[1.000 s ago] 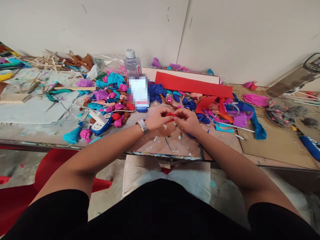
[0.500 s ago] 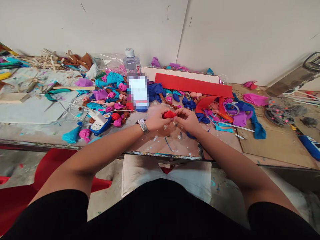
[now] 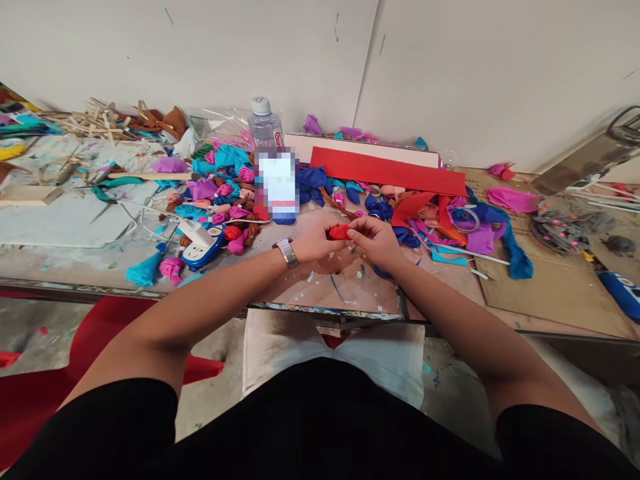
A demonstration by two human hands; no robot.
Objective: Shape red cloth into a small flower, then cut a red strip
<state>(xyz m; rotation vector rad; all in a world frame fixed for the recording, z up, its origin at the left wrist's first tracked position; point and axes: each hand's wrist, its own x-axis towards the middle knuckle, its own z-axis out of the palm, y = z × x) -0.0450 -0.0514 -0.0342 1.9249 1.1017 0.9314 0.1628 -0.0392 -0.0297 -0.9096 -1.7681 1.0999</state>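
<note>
A small red crepe-paper rose [image 3: 339, 232], partly covered by fingers, is held between both hands just above the front of the table. My left hand [image 3: 316, 241], with a metal watch [image 3: 287, 253] on its wrist, closes around the left side of it. On the other side, my right hand [image 3: 373, 240] pinches its right end between thumb and fingers. Behind the hands lies a long strip of red crepe paper [image 3: 387, 169]. Rolled paper roses [image 3: 245, 175] in pink, blue and brown are heaped to the left.
A phone [image 3: 278, 183] leans upright before a clear bottle [image 3: 265, 127]. A power strip [image 3: 203, 248] and green-handled pliers [image 3: 117, 185] lie at left. Right of the hands are paper scraps [image 3: 483, 237], a tape roll [image 3: 465, 219], cardboard [image 3: 540, 293] and a tilted grey flask [image 3: 583, 153].
Both hands stay in nearly the same place. The fingers have shifted slightly around the red paper, and its shape between them looks a little different.
</note>
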